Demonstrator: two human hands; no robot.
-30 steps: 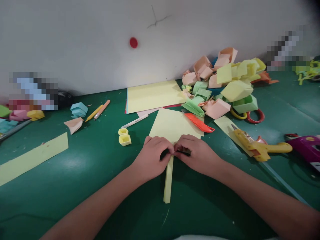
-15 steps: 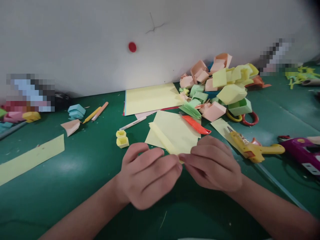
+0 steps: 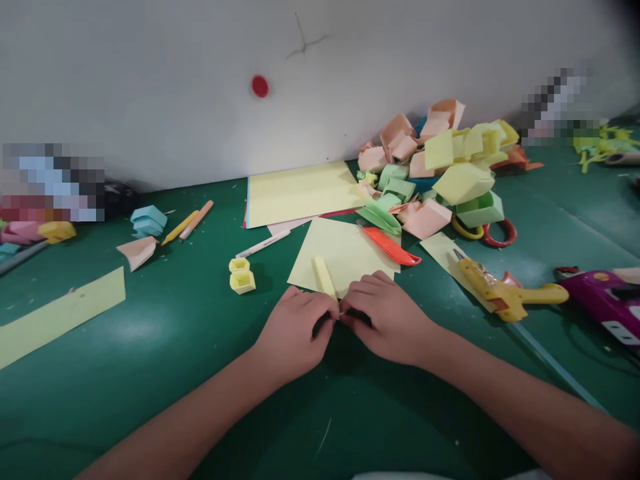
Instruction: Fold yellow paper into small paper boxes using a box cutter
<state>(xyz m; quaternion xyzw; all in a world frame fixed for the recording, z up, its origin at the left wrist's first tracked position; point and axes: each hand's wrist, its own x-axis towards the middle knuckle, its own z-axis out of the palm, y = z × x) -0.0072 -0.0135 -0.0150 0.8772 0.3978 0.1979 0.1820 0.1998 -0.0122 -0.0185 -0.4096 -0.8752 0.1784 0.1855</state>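
Note:
My left hand (image 3: 295, 330) and my right hand (image 3: 387, 317) rest close together on the green table (image 3: 150, 347), fingertips meeting in a pinch on a narrow folded yellow paper strip (image 3: 323, 277). The strip sticks up and away from the fingers over a yellow paper sheet (image 3: 345, 250) that lies flat just beyond them. Both hands have curled fingers. The strip's near end is hidden under my fingers.
An orange cutter (image 3: 390, 245) lies on the sheet's right corner. A yellow glue gun (image 3: 500, 293) and a purple tool (image 3: 607, 297) are at the right. Folded paper shapes (image 3: 450, 173) are piled by the wall. Small yellow paper cups (image 3: 241, 275), pens (image 3: 193, 222) and a yellow strip (image 3: 55, 317) lie left.
One second ago the strip lay toward me under my hands. My hands lifted with it, and are now back down on the table with the strip pointing away.

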